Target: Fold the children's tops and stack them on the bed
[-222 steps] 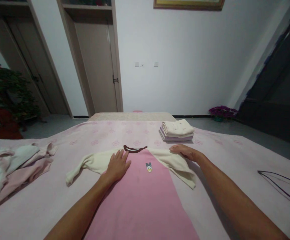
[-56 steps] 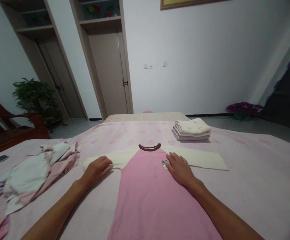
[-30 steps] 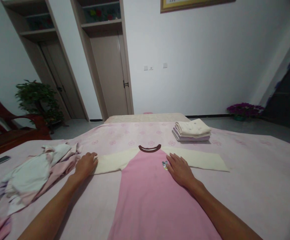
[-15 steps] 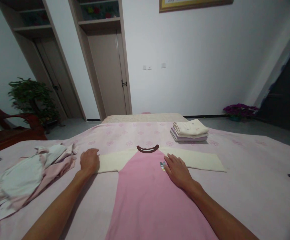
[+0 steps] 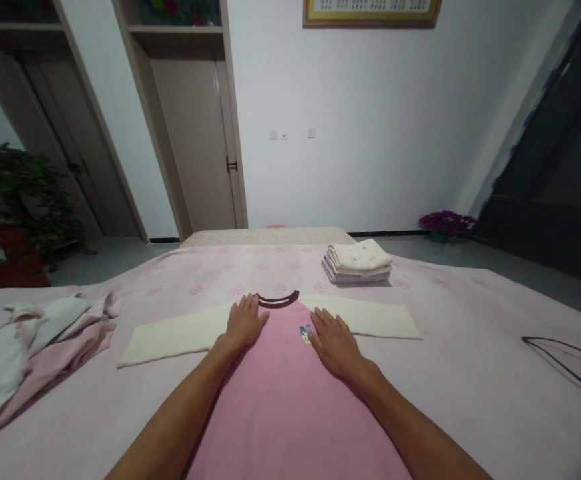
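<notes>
Pink shirt [image 5: 290,393] with cream sleeves lies flat mid-bed, collar toward the far edge, sleeves stretched sideways. Left hand [image 5: 244,323] and right hand [image 5: 334,343] rest open, palms down, flanking the collar.

The left hand [image 5: 244,325] and right hand [image 5: 334,343] rest on the long-sleeved shirt [image 5: 280,400], spread on the bed [image 5: 470,347]. A stack of folded clothes [image 5: 357,261] lies beyond the right hand, and a heap of loose clothes [image 5: 30,337] well left of the left hand (a wire hanger [image 5: 565,363] lies far right).
</notes>
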`<action>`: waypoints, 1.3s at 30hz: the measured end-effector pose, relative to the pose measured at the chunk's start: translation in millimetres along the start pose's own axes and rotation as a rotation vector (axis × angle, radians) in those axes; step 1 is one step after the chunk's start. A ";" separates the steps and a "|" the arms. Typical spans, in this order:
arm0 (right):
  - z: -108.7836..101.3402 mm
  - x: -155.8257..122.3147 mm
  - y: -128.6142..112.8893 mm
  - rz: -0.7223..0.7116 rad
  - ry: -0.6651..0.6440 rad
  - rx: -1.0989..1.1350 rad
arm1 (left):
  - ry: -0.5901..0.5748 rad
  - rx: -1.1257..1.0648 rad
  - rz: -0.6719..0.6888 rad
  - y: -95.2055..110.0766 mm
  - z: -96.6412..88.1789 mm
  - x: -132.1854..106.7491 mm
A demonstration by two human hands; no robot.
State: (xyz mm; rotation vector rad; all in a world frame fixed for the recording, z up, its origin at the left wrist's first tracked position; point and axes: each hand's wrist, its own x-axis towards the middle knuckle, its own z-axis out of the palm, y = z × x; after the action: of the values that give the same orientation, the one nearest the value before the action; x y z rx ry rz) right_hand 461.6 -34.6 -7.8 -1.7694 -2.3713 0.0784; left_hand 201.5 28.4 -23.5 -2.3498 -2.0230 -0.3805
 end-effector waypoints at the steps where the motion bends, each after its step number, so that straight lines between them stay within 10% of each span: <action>1: -4.1 0.2 1.7 -0.003 -0.006 0.017 | -0.001 0.016 -0.007 -1.2 2.0 0.7; 7: -28.0 26.6 3.3 0.027 -0.008 0.083 | 0.000 0.115 -0.026 -4.9 7.8 0.5; 14: -3.9 76.2 -1.3 -0.153 -0.160 0.105 | -0.003 0.130 -0.038 -2.3 4.2 -0.6; 20: -0.2 81.4 64.9 -0.057 -0.151 0.003 | 0.016 0.141 -0.033 -4.1 6.6 -1.3; 31: -43.1 12.9 191.7 0.628 0.111 -0.193 | -0.004 0.144 -0.048 -3.0 7.4 -1.1; 39: -42.9 -1.5 208.9 0.655 0.191 -0.092 | 0.009 0.149 -0.033 -3.6 8.2 -0.8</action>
State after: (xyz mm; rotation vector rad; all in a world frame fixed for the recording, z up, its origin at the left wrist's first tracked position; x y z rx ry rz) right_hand 667.1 21.6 2.7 -2.3988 -1.6101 -0.1104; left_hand 199.2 29.5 -32.2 -2.2265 -2.0129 -0.2316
